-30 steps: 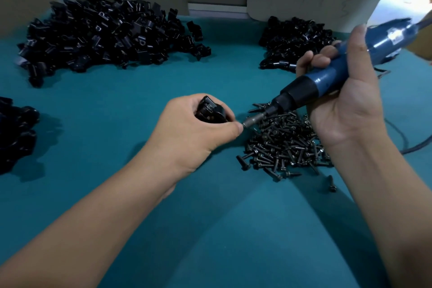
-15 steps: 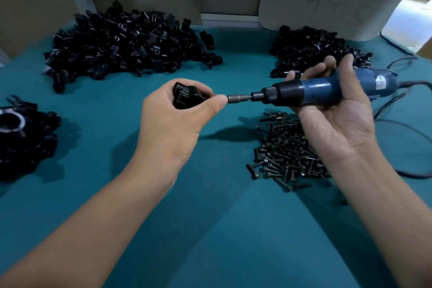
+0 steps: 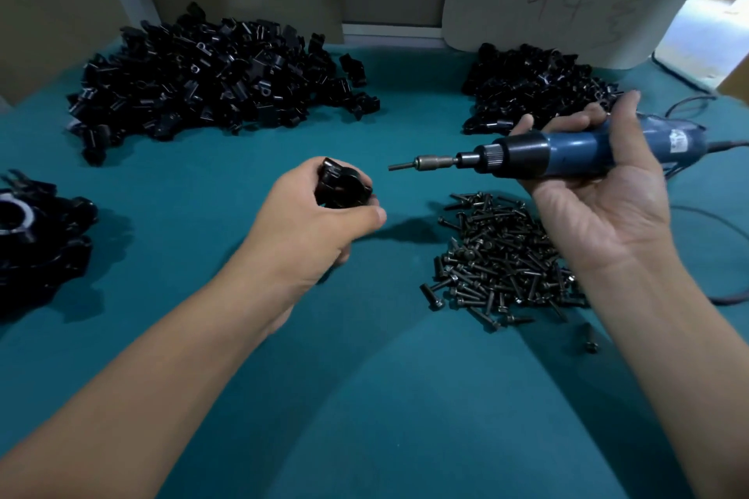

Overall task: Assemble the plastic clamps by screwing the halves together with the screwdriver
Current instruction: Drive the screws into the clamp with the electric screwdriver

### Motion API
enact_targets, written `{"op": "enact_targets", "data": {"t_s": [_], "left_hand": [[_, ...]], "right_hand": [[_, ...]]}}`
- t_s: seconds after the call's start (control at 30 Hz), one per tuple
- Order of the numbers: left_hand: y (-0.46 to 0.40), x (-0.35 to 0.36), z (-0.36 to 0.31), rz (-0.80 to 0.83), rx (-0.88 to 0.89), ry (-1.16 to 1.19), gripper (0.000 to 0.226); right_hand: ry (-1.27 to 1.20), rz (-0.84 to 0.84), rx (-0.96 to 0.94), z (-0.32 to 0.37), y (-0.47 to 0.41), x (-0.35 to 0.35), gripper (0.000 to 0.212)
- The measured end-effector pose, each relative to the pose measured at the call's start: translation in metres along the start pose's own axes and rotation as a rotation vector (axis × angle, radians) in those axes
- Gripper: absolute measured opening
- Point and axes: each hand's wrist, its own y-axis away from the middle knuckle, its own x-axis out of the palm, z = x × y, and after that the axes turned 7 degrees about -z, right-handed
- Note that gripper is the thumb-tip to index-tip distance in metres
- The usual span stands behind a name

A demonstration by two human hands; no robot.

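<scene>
Teal cloth (image 3: 364,417) covers the table from the near edge to the back wall. Nearest lies a pile of black screws (image 3: 502,263), right of centre. Above it the right hand (image 3: 600,198) grips a blue screwdriver (image 3: 567,154) level, its bit pointing left, clear of the clamp (image 3: 342,184) that the left hand (image 3: 312,223) holds in curled fingers. Finished clamps (image 3: 36,223) sit far left. Beyond, two heaps of clamp halves (image 3: 219,77) (image 3: 531,85) lie near the wall.

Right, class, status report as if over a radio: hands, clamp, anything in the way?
Left hand grips clamp. Right hand holds screwdriver, bit clear of clamp. Nothing between them; screws lie below.
</scene>
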Motion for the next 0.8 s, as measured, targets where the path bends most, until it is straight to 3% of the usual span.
{"op": "enact_targets", "data": {"t_s": [0.23, 0.5, 0.7, 0.8], "left_hand": [[0.0048, -0.0019, -0.0040, 0.178, -0.060, 0.078, 0.029], [0.0040, -0.0013, -0.0026, 0.153, 0.012, 0.025, 0.027], [0.0010, -0.0015, 0.0010, 0.125, 0.027, 0.054, 0.039], [0.0010, -0.0012, 0.0008, 0.125, 0.035, 0.047, 0.030]], "right_hand": [[0.020, -0.004, 0.004, 0.0010, 0.0014, 0.0002, 0.021], [0.027, 0.012, 0.017, -0.0011, 0.0042, 0.0013, 0.023], [0.045, 0.021, 0.015, -0.0021, 0.0050, 0.0018, 0.024], [0.044, 0.024, 0.021, -0.0022, 0.0045, 0.0012, 0.025]]}}
